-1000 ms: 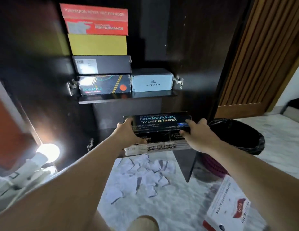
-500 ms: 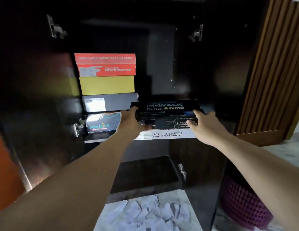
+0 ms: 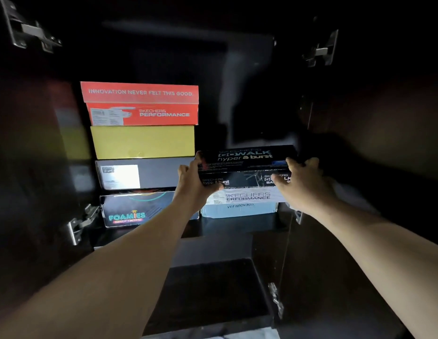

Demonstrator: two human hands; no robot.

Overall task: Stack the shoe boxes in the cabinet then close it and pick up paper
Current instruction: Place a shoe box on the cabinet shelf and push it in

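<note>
Gripping both ends of the black shoe box (image 3: 246,167), fingers (image 3: 292,162) of the left hand (image 3: 196,184) and right hand (image 3: 308,187) hold it on or just above the pale blue box (image 3: 240,210) on the cabinet shelf (image 3: 237,227); releasing it overhanging risks toppling

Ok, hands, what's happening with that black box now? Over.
Left hand and right hand grip the black box at its ends. Box sits over the pale blue box, beside the stack of four. Nothing in the way.
</note>
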